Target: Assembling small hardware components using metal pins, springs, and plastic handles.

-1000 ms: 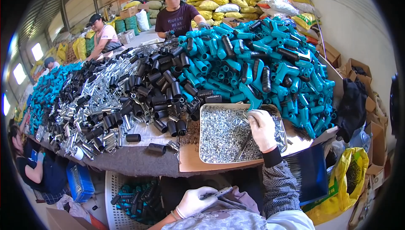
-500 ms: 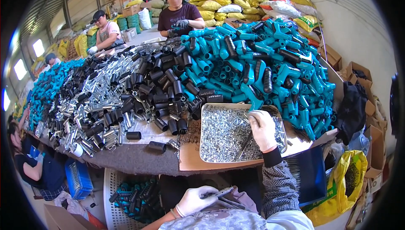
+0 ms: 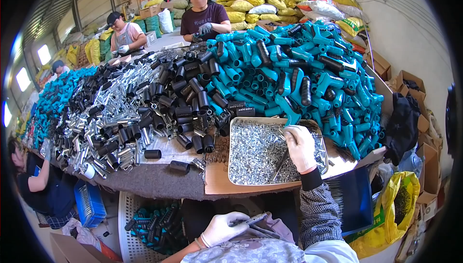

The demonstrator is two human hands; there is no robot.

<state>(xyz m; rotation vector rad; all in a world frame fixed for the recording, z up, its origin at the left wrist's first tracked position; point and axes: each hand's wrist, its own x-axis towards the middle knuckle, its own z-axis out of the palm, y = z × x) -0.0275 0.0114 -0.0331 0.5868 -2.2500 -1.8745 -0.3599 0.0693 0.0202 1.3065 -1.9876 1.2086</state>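
Note:
My left hand (image 3: 224, 230), in a white glove, is low over my lap. Its fingers are closed round a slim grey metal piece (image 3: 256, 218) that points right; its exact kind I cannot make out. Over the right half of a cream tray (image 3: 230, 154) is my right hand (image 3: 301, 149), also white-gloved. It grips a dark, thin, rod-like tool (image 3: 279, 167) slanting down to the left, its tip among small silvery metal parts (image 3: 255, 152). Part of the tool is hidden by the fingers.
Teal plastic handles (image 3: 289, 65) are heaped behind the tray, with black sleeves (image 3: 185, 113) and shiny metal pieces (image 3: 96, 113) to the left. A white basket (image 3: 126, 224) of teal-and-black handles stands below the table. Co-workers (image 3: 205, 17) work across the heap.
My hands look nearly still. The person at the far left has raised an arm to the heap's edge. The one in pink has straightened up and brought both hands together.

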